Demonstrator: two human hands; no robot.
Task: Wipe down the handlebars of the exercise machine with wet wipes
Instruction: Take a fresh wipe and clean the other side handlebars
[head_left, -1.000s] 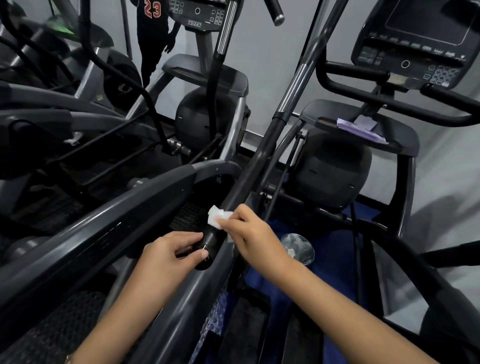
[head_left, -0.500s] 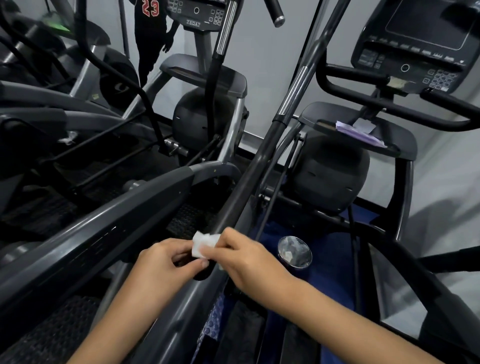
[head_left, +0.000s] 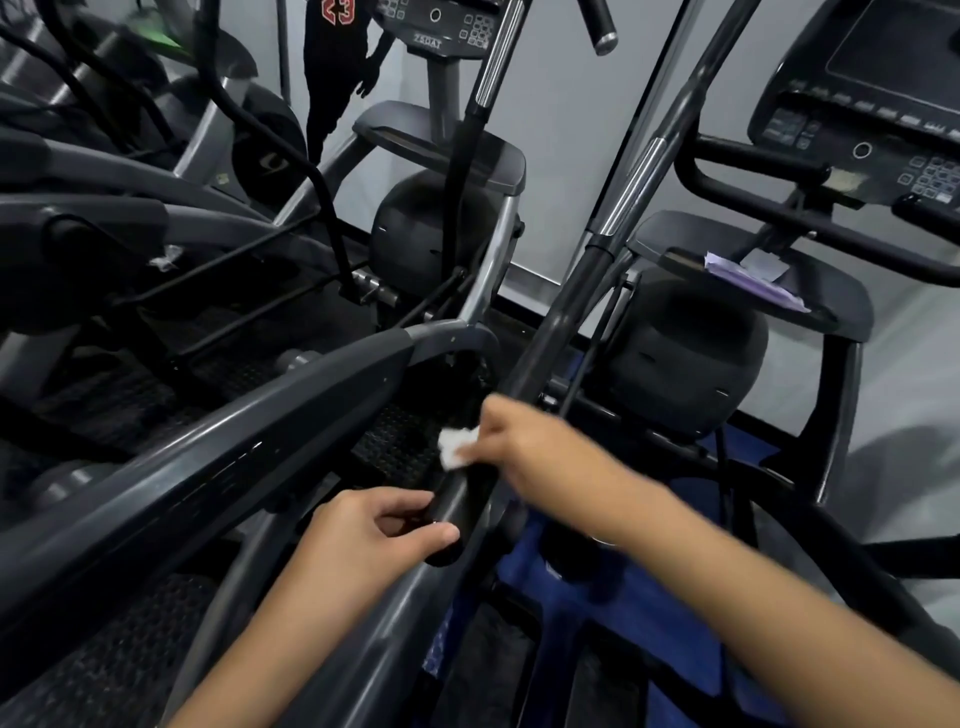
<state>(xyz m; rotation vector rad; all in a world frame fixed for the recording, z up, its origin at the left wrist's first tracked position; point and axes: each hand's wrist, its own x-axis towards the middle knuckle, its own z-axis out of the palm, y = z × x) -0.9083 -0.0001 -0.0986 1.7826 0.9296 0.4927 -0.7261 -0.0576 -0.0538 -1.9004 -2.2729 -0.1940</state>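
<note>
i am pinching a small folded wet wipe (head_left: 456, 446) in the fingers of my right hand (head_left: 524, 457) and pressing it against the black handlebar grip (head_left: 550, 332). just below it, my left hand (head_left: 363, 540) is curling thumb and fingers round the grip's lower end to steady it. to do this stroke well, i am judging that the wipe should wrap round the bar and travel its whole length, up toward the chrome section (head_left: 631, 192) beyond my right hand. the left hand should be holding the bar firm, then giving way so the end can be wiped too. just left of my left hand, the machine's broad grey side rail (head_left: 260, 447) is crowding the grip and leaving little room for knuckles. far beyond my right hand, a purple wipes packet (head_left: 753, 275) is lying on the shelf under the console (head_left: 872, 104).
</note>
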